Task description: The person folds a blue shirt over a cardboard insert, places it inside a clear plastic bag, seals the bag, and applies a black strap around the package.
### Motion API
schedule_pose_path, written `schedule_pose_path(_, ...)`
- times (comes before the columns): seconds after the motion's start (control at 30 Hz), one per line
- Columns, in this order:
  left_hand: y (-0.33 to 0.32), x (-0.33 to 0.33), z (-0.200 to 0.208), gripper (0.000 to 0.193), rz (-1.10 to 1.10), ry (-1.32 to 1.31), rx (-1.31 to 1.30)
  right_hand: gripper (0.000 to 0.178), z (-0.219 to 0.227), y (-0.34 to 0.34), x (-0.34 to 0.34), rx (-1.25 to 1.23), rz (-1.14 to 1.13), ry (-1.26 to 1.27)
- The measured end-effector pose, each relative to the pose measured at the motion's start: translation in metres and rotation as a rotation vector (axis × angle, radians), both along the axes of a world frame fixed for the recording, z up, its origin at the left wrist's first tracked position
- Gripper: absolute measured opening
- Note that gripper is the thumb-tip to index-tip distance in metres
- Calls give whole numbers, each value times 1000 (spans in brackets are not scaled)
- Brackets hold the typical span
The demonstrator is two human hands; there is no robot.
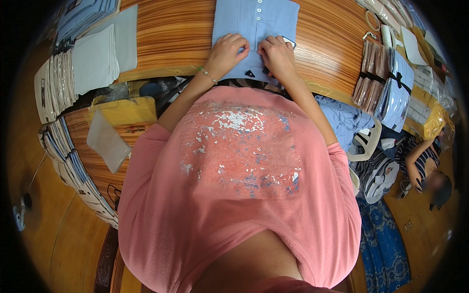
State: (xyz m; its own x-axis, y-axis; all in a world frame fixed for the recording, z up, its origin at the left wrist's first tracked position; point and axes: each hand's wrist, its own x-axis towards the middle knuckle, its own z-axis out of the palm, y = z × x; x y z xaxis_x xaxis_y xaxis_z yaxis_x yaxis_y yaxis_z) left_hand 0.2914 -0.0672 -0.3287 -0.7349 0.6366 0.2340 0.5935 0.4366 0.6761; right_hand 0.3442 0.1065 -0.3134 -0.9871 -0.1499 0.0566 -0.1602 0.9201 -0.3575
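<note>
We see a light blue shirt [237, 24] right beneath the fingers, lying flat with its sides drawn in straight; a row of white buttons [259, 10] runs up its middle, beyond the fingertips. The left hand [227, 52] and the right hand [278, 54] rest on it just apart, fingers bent inward and thumbs close to the forefingers — whether they pinch cloth, we cannot tell. Beside the right fingers sits a small white piece with a dark border [289, 42] (partly covered by that hand). Nearer us than the fingers, the shirt reaches the table's front edge. Striped wooden tabletop [171, 36] gives room sideways of both hands — out to pale flat sheets [97, 61] well left of the fingers and wrapped bundles [370, 78] well right.
</note>
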Motion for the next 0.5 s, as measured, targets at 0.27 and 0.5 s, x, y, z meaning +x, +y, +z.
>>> schedule_pose_path(0.27, 0, 0, -1, 9, -4, 12, -30, 5, -1, 1, -1, -35, -7, -16)
schedule_pose_path(0.5, -3, -4, 2, 11, -66, -30, -71, 14, 6, 7, -1, -126, -4, -3)
